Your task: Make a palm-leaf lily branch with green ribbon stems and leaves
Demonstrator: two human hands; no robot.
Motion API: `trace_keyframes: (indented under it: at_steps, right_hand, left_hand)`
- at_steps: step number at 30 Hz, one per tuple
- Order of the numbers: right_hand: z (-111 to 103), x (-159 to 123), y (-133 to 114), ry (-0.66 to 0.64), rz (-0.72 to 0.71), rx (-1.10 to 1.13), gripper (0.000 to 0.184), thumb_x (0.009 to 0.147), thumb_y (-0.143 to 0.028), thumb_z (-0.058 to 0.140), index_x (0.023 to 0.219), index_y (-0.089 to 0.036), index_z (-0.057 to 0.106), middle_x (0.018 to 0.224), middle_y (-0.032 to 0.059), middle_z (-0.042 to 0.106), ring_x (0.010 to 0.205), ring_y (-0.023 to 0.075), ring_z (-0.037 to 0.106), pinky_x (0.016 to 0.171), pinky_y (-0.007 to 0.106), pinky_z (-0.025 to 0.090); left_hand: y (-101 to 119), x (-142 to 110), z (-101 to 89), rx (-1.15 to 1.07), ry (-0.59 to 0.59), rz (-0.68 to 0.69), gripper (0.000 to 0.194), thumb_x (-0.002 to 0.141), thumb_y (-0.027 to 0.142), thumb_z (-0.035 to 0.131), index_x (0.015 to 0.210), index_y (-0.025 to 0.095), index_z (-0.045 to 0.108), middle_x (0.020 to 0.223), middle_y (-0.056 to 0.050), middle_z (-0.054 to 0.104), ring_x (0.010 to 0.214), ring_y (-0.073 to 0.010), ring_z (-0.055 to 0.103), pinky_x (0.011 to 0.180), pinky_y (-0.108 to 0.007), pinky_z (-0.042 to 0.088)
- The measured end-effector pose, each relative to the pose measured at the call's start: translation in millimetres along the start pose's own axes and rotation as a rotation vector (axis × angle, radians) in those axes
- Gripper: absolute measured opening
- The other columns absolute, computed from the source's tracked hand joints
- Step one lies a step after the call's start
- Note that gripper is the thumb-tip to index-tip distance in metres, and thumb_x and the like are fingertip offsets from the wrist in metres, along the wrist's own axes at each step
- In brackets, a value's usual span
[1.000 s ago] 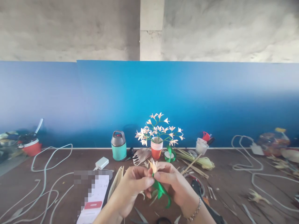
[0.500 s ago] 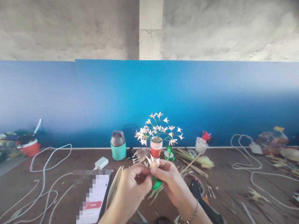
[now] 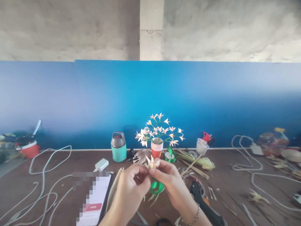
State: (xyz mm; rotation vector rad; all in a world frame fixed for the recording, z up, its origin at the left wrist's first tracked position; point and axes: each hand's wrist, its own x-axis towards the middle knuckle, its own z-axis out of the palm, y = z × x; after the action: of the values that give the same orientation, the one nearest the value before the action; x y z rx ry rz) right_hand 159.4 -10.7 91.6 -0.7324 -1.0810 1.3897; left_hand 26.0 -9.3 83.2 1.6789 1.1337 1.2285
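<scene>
My left hand (image 3: 131, 190) and my right hand (image 3: 170, 185) meet low in the middle of the view, both pinched on a small cream paper flower (image 3: 150, 162). A green ribbon (image 3: 157, 186) loops down from under the flower, between the two hands. The right wrist wears a bead bracelet (image 3: 191, 218). Just behind the hands stands a red paper cup (image 3: 157, 148) holding a spray of finished cream flowers (image 3: 160, 128) on green stems.
A phone (image 3: 94, 201) lies left of my hands on the brown table (image 3: 235, 188). White cables (image 3: 44, 175) sprawl left and right. A teal flask (image 3: 118, 147), a green ribbon roll (image 3: 170, 156), straw strips (image 3: 197, 163) and a black glue gun (image 3: 202, 204) lie around.
Both hands have risen slightly with the flower. The green ribbon, hanging loose and long a second ago, is drawn up into a short loop under the flower.
</scene>
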Motion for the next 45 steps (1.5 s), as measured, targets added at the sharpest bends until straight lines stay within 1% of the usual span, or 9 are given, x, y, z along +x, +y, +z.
trace_keyframes:
  at_steps: [5,16,22,26,30,33,40,43,45]
  right_hand:
    - [-4,-2,-3,-0.04,0.021,-0.138,0.021,0.07,-0.036,0.068,0.075,-0.017,0.062,0.074,0.001,0.058,0.069,0.0128,0.05,0.064,0.023,0.04]
    - [-10,2,-2,-0.084,0.031,-0.136,0.02,0.069,-0.033,0.07,0.066,-0.014,0.063,0.066,0.0002,0.058,0.063,0.0107,0.049,0.058,0.021,0.036]
    - [-14,1,2,-0.198,0.079,0.002,0.023,0.071,-0.027,0.067,0.091,-0.016,0.066,0.073,0.0025,0.063,0.065,0.0142,0.056,0.062,0.027,0.044]
    - [-10,-1,3,-0.244,0.085,0.051,0.01,0.069,-0.025,0.068,0.073,-0.016,0.069,0.062,0.002,0.062,0.057,0.0148,0.057,0.058,0.029,0.046]
    - [-2,-4,0,-0.206,0.085,0.084,0.015,0.064,-0.03,0.071,0.064,-0.016,0.067,0.054,0.0002,0.058,0.048,0.0145,0.055,0.049,0.028,0.045]
    - [2,-4,-1,-0.08,0.01,0.053,0.015,0.061,-0.027,0.074,0.06,-0.015,0.065,0.056,-0.0014,0.055,0.051,0.0111,0.051,0.051,0.024,0.041]
    - [3,0,11,0.061,-0.099,-0.087,0.019,0.065,-0.031,0.072,0.067,-0.015,0.062,0.067,0.0001,0.057,0.065,0.013,0.049,0.065,0.025,0.04]
    - [3,0,14,0.086,-0.095,-0.115,0.022,0.066,-0.035,0.071,0.068,-0.015,0.061,0.067,0.0007,0.057,0.068,0.0151,0.051,0.068,0.027,0.041]
    - [2,0,12,0.054,-0.08,-0.107,0.022,0.067,-0.035,0.071,0.069,-0.016,0.061,0.069,0.0012,0.058,0.069,0.0154,0.052,0.067,0.026,0.042]
  left_hand:
    - [5,5,-4.3,-0.181,-0.016,-0.029,0.009,0.07,0.02,0.059,0.063,0.014,0.062,0.07,-0.002,0.061,0.054,-0.0107,0.051,0.048,-0.02,0.039]
    - [4,5,-7.5,-0.489,-0.062,-0.174,0.014,0.068,0.023,0.063,0.059,0.016,0.055,0.069,0.003,0.051,0.05,-0.006,0.043,0.048,-0.019,0.037]
    - [10,5,-8.6,-0.509,-0.204,-0.31,0.013,0.059,0.022,0.066,0.055,0.014,0.056,0.052,0.003,0.05,0.045,-0.007,0.044,0.046,-0.02,0.036]
    - [8,4,-8.3,-0.567,-0.286,-0.357,0.013,0.057,0.023,0.067,0.055,0.014,0.057,0.049,0.004,0.048,0.044,-0.0069,0.043,0.044,-0.019,0.036]
    - [7,6,-6.8,-0.541,-0.332,-0.352,0.015,0.056,0.026,0.066,0.055,0.015,0.057,0.046,0.004,0.048,0.041,-0.0076,0.043,0.043,-0.021,0.037]
    - [8,5,-6.0,-0.33,-0.246,-0.254,0.013,0.063,0.024,0.06,0.054,0.016,0.054,0.045,0.004,0.048,0.041,-0.0086,0.043,0.045,-0.022,0.037]
    - [3,-2,-0.8,0.256,0.133,0.18,0.011,0.069,0.014,0.054,0.059,0.019,0.054,0.07,-0.002,0.058,0.062,-0.0144,0.053,0.057,-0.024,0.039]
    - [0,-2,1.6,0.293,0.192,0.224,0.011,0.07,0.014,0.054,0.06,0.02,0.056,0.074,-0.003,0.058,0.063,-0.0151,0.053,0.057,-0.024,0.039]
    - [1,-1,1.1,0.187,0.136,0.179,0.012,0.07,0.015,0.053,0.06,0.019,0.057,0.074,-0.002,0.058,0.061,-0.0141,0.052,0.054,-0.022,0.039]
